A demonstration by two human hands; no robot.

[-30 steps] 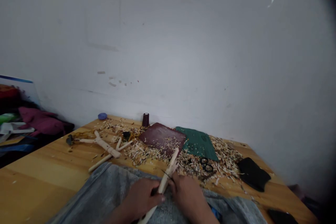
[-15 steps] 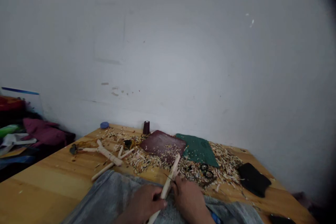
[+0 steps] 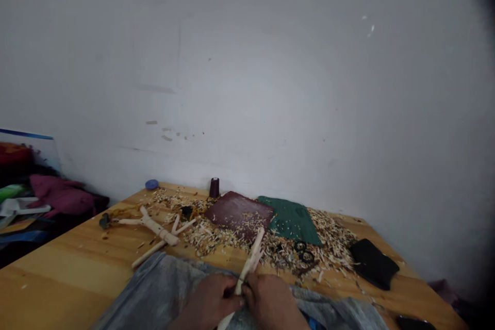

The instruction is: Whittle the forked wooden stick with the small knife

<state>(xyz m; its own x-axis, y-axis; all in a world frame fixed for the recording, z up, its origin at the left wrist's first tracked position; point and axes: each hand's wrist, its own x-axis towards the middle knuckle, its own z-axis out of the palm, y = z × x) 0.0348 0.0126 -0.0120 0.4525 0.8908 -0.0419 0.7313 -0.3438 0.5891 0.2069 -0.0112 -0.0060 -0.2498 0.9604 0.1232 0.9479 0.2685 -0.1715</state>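
A peeled wooden stick (image 3: 249, 263), pale and forked near its upper part, slants up from the lower edge. My left hand (image 3: 211, 299) is closed around its lower part. Against the stick's right side is my right hand (image 3: 270, 299), fingers closed on a small knife; only its thin dark blade (image 3: 241, 280) shows, lying across the wood, and the handle is hidden in the fist. Both hands are close together above a grey cloth (image 3: 166, 281) spread over the table's front edge.
Wood shavings (image 3: 336, 247) cover much of the wooden table (image 3: 65, 273). Several peeled forked sticks (image 3: 154, 228) lie left. Farther back are a maroon sheet (image 3: 237, 214), a green sheet (image 3: 292, 220) and a thread spool (image 3: 214, 187). Scissors (image 3: 305, 253) and a black pad (image 3: 374, 263) lie right.
My right hand has slid down along the stick toward my left hand, bringing the blade lower. My left hand keeps its hold. The view has shifted slightly.
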